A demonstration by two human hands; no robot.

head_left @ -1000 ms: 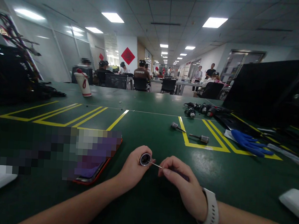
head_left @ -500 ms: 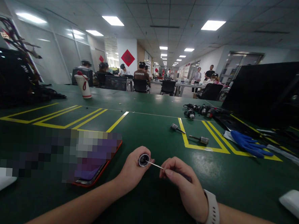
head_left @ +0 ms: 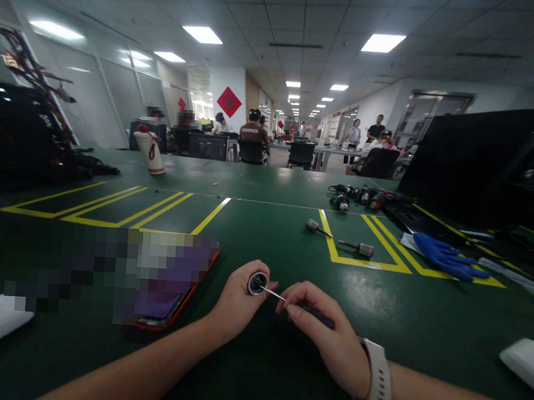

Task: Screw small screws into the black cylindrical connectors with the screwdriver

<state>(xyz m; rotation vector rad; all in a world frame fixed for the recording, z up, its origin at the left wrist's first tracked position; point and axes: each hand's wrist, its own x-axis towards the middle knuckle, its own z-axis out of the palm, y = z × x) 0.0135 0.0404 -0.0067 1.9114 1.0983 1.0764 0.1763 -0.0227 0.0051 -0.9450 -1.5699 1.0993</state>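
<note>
Wrapped in my left hand [head_left: 240, 298] is a round metal-rimmed cylindrical part [head_left: 257, 283], its open end facing me; the rest of it is hidden by my fingers. My right hand [head_left: 316, 324] grips the dark handle of a screwdriver [head_left: 318, 316]. The thin shaft points left, and its tip reaches into the mouth of the cylinder. Beyond my hands, two metal cylinders with thin shafts, one to the left [head_left: 313, 226] and one to the right [head_left: 364, 249], lie near yellow tape.
A phone in a red-edged case [head_left: 201, 280] lies left of my hands. Further off are a white cup [head_left: 151, 150], dark cabled metal parts [head_left: 341, 201], a blue glove [head_left: 444, 256] and a large black monitor [head_left: 481, 165]. Several people sit or stand at the back.
My right hand has shifted slightly left, closer to the cylinder, and more of the screwdriver handle shows. My left hand holds nearly the same place.
</note>
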